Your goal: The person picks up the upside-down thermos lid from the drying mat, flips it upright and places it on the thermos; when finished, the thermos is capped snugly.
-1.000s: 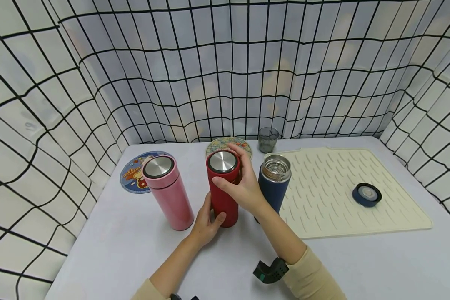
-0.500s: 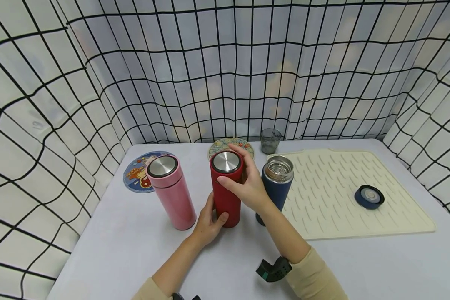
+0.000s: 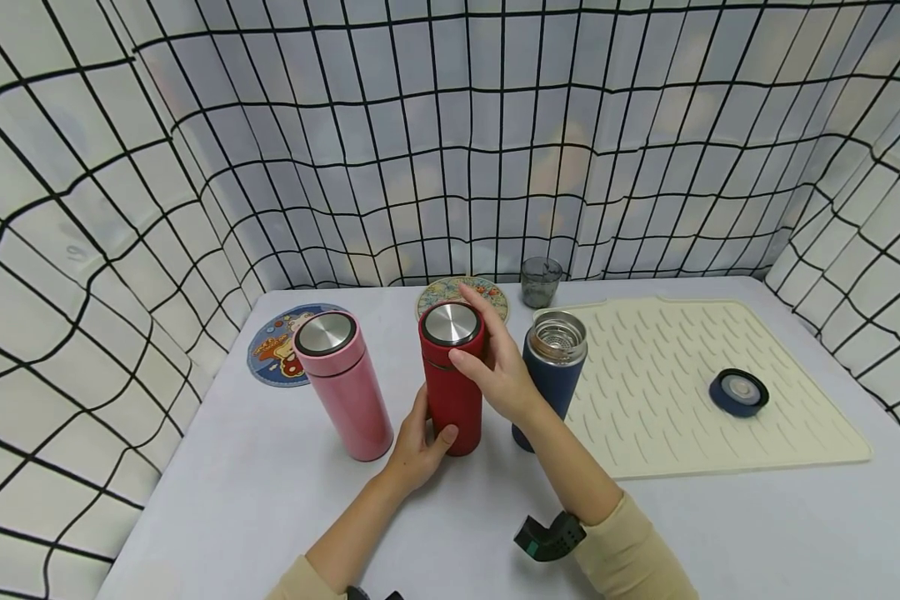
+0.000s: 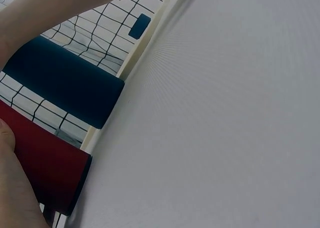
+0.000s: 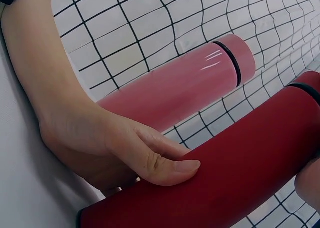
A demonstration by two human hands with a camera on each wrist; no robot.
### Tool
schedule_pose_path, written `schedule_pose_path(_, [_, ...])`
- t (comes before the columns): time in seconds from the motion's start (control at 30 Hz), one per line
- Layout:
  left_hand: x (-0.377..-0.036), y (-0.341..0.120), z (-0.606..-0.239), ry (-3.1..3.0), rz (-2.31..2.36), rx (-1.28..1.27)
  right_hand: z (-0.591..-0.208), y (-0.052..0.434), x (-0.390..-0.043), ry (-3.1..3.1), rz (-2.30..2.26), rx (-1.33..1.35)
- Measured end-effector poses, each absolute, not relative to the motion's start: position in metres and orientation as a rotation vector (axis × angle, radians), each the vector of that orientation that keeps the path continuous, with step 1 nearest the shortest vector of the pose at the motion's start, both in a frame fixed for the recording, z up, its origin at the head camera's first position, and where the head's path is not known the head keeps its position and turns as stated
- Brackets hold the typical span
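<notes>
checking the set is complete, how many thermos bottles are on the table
3, all upright: the pink bottle on the left, the red bottle in the middle, the lidless navy bottle on the right. None seems hidden.

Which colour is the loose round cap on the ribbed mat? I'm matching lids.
Dark blue round cap; clearest in the head view.

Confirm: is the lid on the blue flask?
No. The blue flask stands open, its metal strainer mouth showing, while a blue lid lies apart on the cream mat.
</notes>
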State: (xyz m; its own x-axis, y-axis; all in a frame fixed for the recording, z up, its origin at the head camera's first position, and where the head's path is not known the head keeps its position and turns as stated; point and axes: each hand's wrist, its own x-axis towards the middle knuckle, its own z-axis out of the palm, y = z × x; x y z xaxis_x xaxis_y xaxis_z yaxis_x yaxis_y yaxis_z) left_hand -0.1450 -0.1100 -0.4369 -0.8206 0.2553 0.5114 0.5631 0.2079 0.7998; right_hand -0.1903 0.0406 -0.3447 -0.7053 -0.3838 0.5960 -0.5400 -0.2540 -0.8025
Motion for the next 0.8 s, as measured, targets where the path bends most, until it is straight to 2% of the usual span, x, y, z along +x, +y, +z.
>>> schedule_pose_path(0.4, [-0.1460, -0.1102, -0.4365, -2.219, -1.655, -0.780, -0.3504, 0.0349, -0.1920, -1.809, 2.065, 1.005])
schedule_pose_path(0.8, [-0.1462, -0.1106, -0.4382, -2.202, -1.638, -0.794, -0.3491, 0.0378, -0.1923, -1.808, 2.089, 1.110])
